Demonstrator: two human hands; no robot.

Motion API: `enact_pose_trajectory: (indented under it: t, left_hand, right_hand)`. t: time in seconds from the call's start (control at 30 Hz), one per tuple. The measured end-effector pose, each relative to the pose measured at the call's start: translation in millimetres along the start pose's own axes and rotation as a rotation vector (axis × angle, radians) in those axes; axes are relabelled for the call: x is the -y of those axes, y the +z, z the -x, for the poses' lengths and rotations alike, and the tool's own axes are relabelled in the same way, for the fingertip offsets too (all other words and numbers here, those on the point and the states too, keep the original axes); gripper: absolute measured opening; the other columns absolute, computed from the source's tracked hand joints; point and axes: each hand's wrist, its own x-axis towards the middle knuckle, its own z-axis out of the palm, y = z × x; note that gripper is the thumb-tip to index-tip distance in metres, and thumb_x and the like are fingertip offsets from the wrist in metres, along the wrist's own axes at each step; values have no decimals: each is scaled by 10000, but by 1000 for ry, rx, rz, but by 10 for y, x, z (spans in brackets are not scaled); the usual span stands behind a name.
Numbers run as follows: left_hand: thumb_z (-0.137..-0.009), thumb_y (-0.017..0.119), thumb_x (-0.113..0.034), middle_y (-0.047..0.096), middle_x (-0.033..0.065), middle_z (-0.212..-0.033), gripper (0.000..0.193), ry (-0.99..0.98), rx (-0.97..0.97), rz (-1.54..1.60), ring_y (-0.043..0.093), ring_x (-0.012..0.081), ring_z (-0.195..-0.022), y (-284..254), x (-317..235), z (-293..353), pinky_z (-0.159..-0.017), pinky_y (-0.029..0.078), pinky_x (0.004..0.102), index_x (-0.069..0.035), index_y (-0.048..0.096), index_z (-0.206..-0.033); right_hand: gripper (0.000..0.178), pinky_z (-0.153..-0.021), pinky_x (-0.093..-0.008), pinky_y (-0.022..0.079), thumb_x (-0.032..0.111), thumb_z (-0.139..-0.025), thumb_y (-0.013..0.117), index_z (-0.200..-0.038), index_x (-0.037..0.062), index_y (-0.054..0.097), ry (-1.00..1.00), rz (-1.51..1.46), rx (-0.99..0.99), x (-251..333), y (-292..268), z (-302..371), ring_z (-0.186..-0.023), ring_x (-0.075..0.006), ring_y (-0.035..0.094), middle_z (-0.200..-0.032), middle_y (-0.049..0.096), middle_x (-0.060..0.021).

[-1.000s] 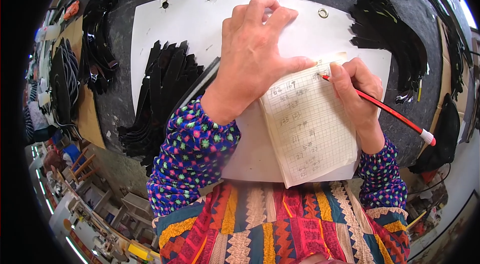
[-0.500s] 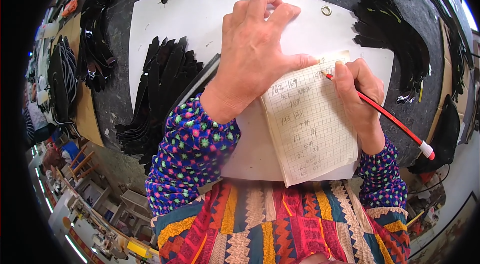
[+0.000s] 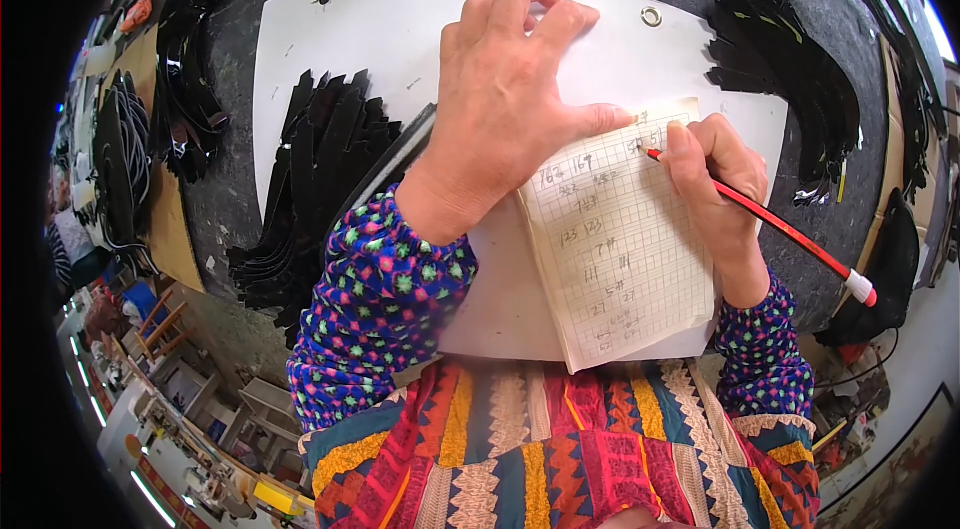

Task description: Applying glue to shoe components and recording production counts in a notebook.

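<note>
A squared-paper notebook with handwritten pencil marks lies tilted on a large white board. My left hand rests palm down on the board above and left of it, open, with the fingers partly bent and the thumb stretched onto the notebook's upper edge. What lies under the palm is hidden. In my right hand is a red-and-black pencil with a white ferrule and red eraser end. The pencil's tip touches the page near the top, close to my left thumb.
Left of my left forearm, a bundle of black strips lies on the board beside a dark metal bar. Another black bundle fans out at the right. More strips lie on the dark table at the far left.
The pencil tip has shifted slightly left and down on the page, and its eraser end has swung a little rightward. My left hand stays on the notebook's edge.
</note>
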Motion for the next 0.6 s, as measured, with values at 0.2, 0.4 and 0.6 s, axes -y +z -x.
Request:
enact_pose_trajectory:
  t: [0.2, 0.4, 0.6]
  left_hand:
    - [-650, 830, -536, 470, 60, -1213, 712, 10, -4, 11, 447, 262, -1110, 33, 2, -11, -970, 380, 407, -117, 630, -1190]
    - [-632, 828, -449, 502, 53, -1175, 609, 17, -64, 35, 479, 275, -1073, 45, 3, -2, -884, 394, 426, -126, 644, -1115]
    - [-623, 834, -442, 505, 49, -1164, 613, 28, -69, 34, 484, 272, -1065, 63, 1, -18, -879, 402, 425, -127, 646, -1114]
  right_hand:
    - [288, -441, -224, 339, 121, -925, 671, -678, 57, 537, 92, -184, -100, -48, 2, 39, -477, -27, 413, -541, 508, 35]
    - [309, -448, -196, 315, 110, -938, 655, -659, 68, 528, 131, -205, -171, -11, 1, 23, -494, 1, 401, -552, 518, 47]
    - [350, -398, -206, 267, 149, -975, 603, -650, 60, 507, 111, -173, -229, -40, -8, 17, -420, -25, 381, -515, 484, 18]
